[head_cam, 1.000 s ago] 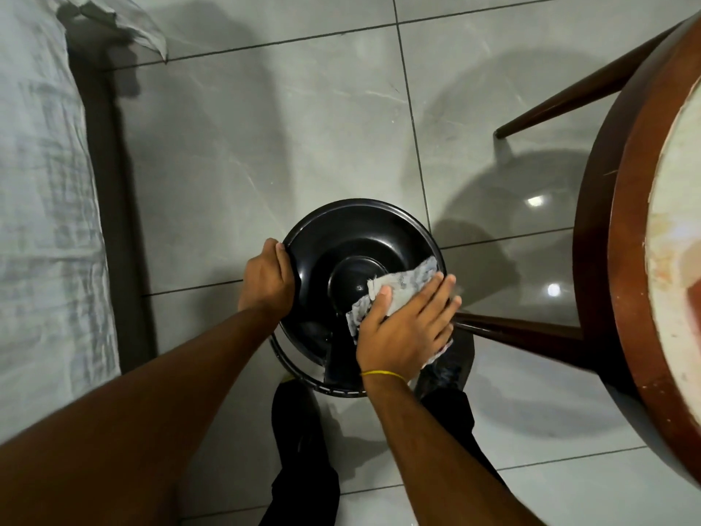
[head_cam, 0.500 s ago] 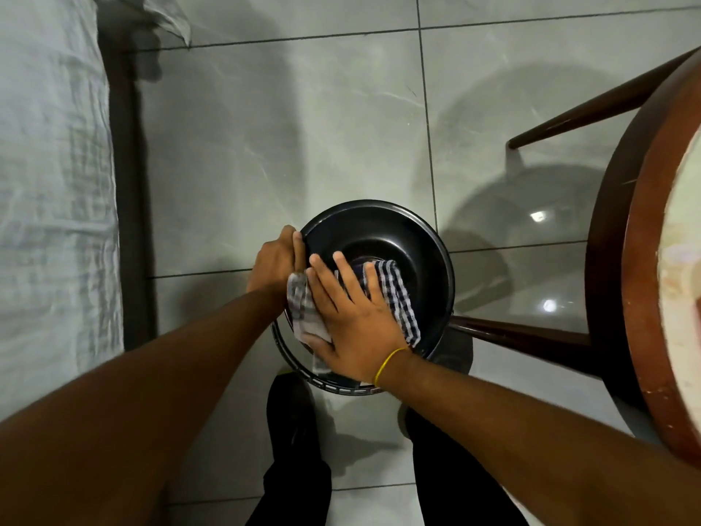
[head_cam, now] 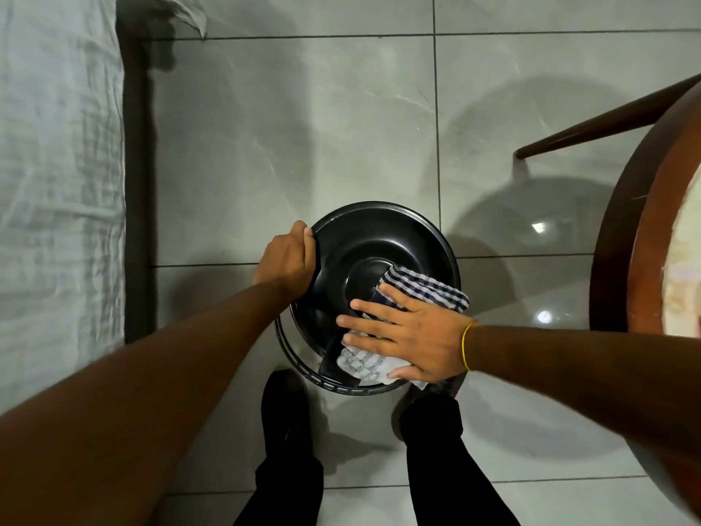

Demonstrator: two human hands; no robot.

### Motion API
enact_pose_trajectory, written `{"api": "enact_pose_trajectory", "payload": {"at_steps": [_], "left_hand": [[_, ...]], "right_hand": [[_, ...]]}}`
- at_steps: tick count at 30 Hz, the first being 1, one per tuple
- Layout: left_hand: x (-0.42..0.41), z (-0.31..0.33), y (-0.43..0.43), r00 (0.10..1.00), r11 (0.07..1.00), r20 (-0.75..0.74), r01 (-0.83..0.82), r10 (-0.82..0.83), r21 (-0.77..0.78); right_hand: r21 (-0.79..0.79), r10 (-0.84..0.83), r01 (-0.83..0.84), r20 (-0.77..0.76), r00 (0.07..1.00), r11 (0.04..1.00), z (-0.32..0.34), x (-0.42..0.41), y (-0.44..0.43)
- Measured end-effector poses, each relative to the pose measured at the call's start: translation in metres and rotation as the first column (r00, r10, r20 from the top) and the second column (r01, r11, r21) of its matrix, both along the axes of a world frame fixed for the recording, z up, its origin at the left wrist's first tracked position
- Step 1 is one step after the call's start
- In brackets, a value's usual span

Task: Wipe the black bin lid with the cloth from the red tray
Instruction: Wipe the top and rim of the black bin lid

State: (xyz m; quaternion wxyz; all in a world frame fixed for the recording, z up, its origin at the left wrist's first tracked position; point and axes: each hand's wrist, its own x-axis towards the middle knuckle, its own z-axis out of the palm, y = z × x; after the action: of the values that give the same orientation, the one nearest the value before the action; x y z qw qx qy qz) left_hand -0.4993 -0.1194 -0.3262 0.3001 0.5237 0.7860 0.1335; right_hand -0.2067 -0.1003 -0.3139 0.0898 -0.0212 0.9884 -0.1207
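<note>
The round black bin lid [head_cam: 373, 241] sits tilted on the black bin [head_cam: 303, 368] on the grey tiled floor, straight below me. My left hand [head_cam: 288, 258] grips the lid's left rim. My right hand [head_cam: 411, 337] lies flat, fingers spread and pointing left, pressing the checked black-and-white cloth [head_cam: 428, 290] against the lid's near right part. Cloth shows above and below the hand. The red tray is out of view.
A round dark wooden table [head_cam: 622, 267] with splayed legs stands close on the right. A bed with a pale sheet [head_cam: 57, 184] runs along the left. My legs in black trousers [head_cam: 288, 449] stand just behind the bin.
My right hand has swept the cloth from the lid's left side, beside my left hand, over to its near right side. My left hand keeps its hold on the rim.
</note>
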Motion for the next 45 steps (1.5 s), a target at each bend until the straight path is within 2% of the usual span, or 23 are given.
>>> {"api": "enact_pose_trajectory", "payload": {"at_steps": [9,11,14,18,20,22,28,30,38,42,43,45], "left_hand": [[0.000,0.000,-0.001,1.000,1.000,0.007,0.011,-0.011,0.004],[0.001,0.002,0.000,1.000,1.000,0.011,0.011,-0.011,-0.015],[0.001,0.004,0.001,1.000,0.999,0.016,0.007,-0.007,-0.038],[0.001,0.005,0.003,0.999,0.996,0.048,-0.003,0.007,-0.084],[0.001,0.004,0.004,0.998,0.997,0.063,0.003,0.002,-0.083],[0.002,0.004,0.004,0.998,0.998,0.068,0.012,-0.007,-0.067],[0.003,0.006,0.005,0.997,0.998,0.027,0.067,-0.067,-0.001],[0.001,0.006,0.003,0.997,0.998,0.023,0.067,-0.067,0.004],[0.000,0.007,0.004,0.997,0.997,0.019,0.081,-0.081,0.001],[0.000,0.006,0.004,0.996,0.996,0.010,0.090,-0.091,0.020],[0.000,0.006,0.004,0.996,0.996,0.005,0.091,-0.091,0.020],[0.001,0.007,0.004,0.996,0.996,-0.001,0.084,-0.084,0.021]], "right_hand": [[0.012,-0.362,0.362,0.039,0.931,0.932,0.005,-0.031,-0.057],[-0.008,-0.500,0.501,0.038,0.865,0.866,0.006,-0.051,-0.066],[-0.001,-0.695,0.697,0.068,0.715,0.717,0.009,-0.099,-0.076],[0.021,-0.846,0.849,0.102,0.523,0.528,0.009,-0.138,-0.091],[0.003,-0.872,0.875,0.091,0.481,0.483,0.007,-0.141,-0.096],[-0.010,-0.874,0.878,0.087,0.478,0.479,0.007,-0.139,-0.097],[0.026,-0.793,0.796,0.116,0.598,0.604,0.013,-0.087,-0.102],[0.021,-0.797,0.801,0.122,0.592,0.598,0.012,-0.060,-0.101],[0.005,-0.873,0.881,0.142,0.467,0.472,0.009,0.005,-0.058],[-0.116,-0.926,0.959,0.256,0.279,0.257,0.010,-0.007,0.012],[-0.142,-0.923,0.964,0.285,0.258,0.226,0.010,-0.015,0.031],[-0.156,-0.905,0.958,0.321,0.278,0.239,0.011,-0.036,0.062]]}}
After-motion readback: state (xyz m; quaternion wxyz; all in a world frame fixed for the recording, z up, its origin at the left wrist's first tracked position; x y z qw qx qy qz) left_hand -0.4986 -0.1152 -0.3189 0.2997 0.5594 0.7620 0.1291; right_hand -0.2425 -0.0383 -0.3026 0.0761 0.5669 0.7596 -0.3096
